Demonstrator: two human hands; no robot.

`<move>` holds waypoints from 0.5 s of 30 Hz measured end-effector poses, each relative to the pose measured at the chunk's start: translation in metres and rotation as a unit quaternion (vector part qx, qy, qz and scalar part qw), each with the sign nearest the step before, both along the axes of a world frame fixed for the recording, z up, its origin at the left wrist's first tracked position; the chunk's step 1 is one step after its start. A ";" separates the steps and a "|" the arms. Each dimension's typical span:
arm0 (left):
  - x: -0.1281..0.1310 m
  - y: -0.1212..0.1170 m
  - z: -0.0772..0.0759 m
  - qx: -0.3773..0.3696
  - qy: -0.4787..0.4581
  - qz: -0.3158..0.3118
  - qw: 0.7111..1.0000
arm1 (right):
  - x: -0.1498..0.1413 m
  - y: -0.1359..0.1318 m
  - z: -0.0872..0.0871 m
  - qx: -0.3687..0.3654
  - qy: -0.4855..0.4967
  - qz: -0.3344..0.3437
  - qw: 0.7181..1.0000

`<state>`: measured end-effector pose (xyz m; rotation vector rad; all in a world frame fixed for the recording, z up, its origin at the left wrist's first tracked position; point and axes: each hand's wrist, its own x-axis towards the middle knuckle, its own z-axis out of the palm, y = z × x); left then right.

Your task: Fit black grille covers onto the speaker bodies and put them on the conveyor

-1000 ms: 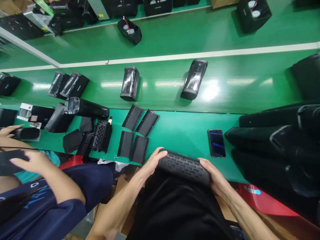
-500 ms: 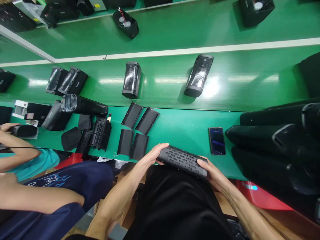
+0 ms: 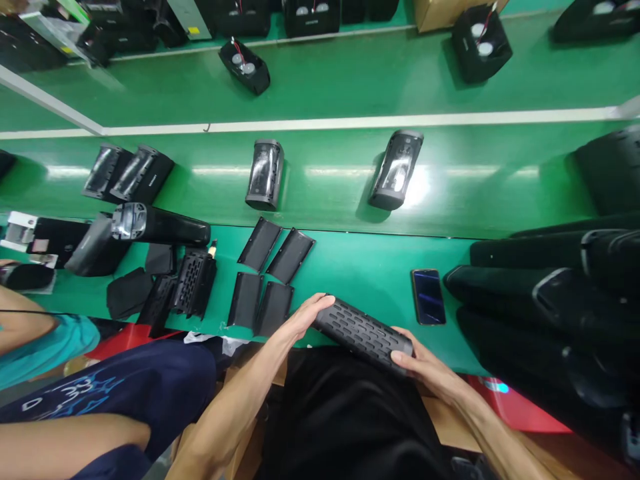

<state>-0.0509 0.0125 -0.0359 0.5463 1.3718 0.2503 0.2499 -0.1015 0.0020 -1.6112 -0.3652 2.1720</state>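
Between both hands I hold a long black speaker housing whose upper face is a grille of slots. My left hand grips its left end, thumb lying along the top edge. My right hand grips the right end, thumb on the slotted face and fingers behind. The housing slants down to the right over the table's near edge, above my lap. Left of it lie several black curved panels. A phone lies on the table just beyond my right hand.
Dark speaker bodies are stacked at the right. Two speakers with shiny fronts, one of them a speaker at centre, stand on the green conveyor. More black parts lie at the left, near a co-worker's sleeve.
The camera view has tilted slightly, so the bench appears lower. My hands keep their grip on the housing, which slants a little more, its right end lower.
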 end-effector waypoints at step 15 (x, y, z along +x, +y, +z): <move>0.013 0.014 0.121 0.310 -0.134 0.172 0.925 | -0.124 0.320 -0.047 0.127 -0.091 -0.292 0.944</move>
